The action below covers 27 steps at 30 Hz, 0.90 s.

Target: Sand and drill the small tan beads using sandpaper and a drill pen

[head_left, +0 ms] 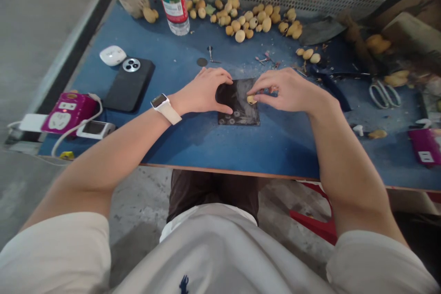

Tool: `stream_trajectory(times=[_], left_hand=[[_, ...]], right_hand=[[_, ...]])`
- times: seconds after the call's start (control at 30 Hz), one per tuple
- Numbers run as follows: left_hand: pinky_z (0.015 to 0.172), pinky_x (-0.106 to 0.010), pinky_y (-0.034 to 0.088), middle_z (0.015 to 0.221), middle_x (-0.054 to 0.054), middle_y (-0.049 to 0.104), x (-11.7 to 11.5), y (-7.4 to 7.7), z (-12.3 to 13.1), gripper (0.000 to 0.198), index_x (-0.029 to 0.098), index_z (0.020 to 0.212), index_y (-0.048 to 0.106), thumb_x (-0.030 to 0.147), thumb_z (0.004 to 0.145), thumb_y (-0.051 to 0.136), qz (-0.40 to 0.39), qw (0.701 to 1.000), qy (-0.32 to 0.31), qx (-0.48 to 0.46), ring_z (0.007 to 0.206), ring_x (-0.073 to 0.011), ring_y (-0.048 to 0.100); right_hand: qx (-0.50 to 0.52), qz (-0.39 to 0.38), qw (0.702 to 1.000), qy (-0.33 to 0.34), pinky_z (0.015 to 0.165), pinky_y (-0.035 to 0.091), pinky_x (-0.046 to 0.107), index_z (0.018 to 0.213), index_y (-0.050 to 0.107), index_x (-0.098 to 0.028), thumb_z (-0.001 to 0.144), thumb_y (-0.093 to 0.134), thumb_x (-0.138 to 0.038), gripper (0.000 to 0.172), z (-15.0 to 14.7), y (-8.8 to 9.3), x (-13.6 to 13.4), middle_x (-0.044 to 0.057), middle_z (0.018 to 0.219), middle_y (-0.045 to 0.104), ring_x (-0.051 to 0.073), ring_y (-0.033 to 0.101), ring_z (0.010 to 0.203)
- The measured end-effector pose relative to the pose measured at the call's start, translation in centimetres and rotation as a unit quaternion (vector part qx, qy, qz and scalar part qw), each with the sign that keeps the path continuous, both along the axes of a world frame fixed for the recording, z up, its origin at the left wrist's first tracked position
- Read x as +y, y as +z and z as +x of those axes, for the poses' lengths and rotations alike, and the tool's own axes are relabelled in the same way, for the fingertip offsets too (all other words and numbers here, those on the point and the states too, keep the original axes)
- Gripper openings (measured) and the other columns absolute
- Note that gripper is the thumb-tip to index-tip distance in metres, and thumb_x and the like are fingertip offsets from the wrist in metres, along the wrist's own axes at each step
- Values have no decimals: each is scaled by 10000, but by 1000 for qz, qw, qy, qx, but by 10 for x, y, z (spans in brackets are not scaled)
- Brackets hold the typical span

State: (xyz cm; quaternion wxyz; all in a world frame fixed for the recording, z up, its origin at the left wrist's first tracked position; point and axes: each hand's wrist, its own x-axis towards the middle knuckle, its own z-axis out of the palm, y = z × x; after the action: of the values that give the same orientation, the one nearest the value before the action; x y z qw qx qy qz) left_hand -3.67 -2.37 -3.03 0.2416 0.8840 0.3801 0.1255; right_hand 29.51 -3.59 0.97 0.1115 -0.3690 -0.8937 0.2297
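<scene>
Right hand [289,92], palm down: fingers [262,92] narrow, pinching a small tan seed [251,99] over a black square sheet [239,105] on the blue worktop [186,144]. Left hand [203,92], palm down: fingers spread wide, resting on the sheet's left edge. White-strapped smartwatch [164,108] on left wrist.

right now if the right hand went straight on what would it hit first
Probably the left hand, just across the dark square sheet under the right hand; depth is hard to judge.
</scene>
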Motion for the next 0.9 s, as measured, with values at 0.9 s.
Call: stream_trajectory(times=[0.9], left_hand=[[1526, -741, 323, 1835, -175, 687, -1, 1, 0, 921, 277, 1643, 797, 862, 943, 921, 3, 1000, -6, -2, 1733, -522, 565]], right_hand=[[21, -9, 999, 31, 1002, 615, 481, 1246, 997, -332, 1145, 807, -634, 371, -7, -13, 3, 87, 1137, 941, 299, 825, 974]])
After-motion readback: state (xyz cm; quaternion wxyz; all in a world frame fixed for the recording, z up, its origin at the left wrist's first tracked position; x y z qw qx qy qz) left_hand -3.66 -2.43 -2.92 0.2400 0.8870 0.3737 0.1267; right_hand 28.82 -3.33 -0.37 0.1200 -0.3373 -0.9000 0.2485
